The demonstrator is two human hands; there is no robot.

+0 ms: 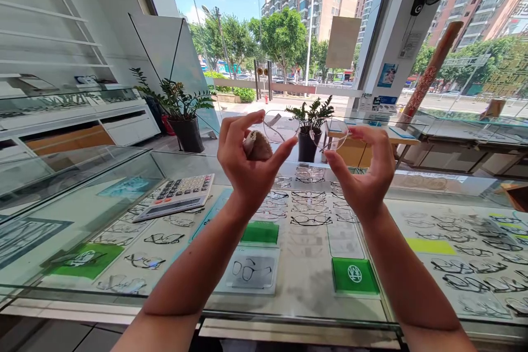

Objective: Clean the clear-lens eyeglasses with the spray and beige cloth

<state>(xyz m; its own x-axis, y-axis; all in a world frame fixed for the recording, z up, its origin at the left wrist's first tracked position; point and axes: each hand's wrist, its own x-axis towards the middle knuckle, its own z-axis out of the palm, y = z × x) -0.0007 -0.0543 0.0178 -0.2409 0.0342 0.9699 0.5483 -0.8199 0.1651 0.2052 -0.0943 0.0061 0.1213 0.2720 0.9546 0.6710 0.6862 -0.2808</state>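
Two forearms (206,256), apparently one eyeglass frame (336,136)

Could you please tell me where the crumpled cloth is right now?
In the head view, near the centre, the crumpled cloth is tucked in the left hand, just left of the raised glasses.

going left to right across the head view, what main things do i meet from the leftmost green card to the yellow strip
Leftmost green card, calculator, left hand, clear glasses held between the hands, right hand, yellow strip.
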